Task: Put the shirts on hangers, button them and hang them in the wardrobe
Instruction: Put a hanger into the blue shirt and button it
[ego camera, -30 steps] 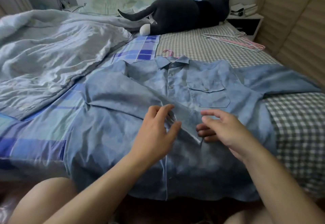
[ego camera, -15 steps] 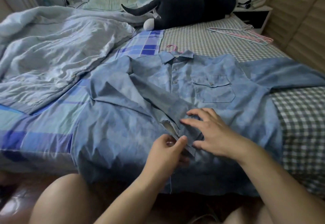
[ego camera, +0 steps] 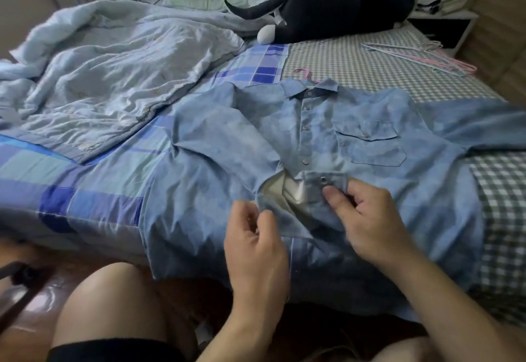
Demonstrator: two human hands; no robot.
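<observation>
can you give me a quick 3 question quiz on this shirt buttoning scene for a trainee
1. True or false: the blue shirt is fastened all the way down its front.
2. Multiple choice: where do the spare hangers lie? A) on the checked sheet at the far right of the bed, B) on the quilt, C) on the floor.
3. Short answer: what does each hand grip?

Key
1. False. The upper snaps are closed, but the front gapes open below them, where the hands work.
2. A.
3. The right hand pinches the placket edge that carries a snap; the left hand pinches the opposite front edge.
</observation>
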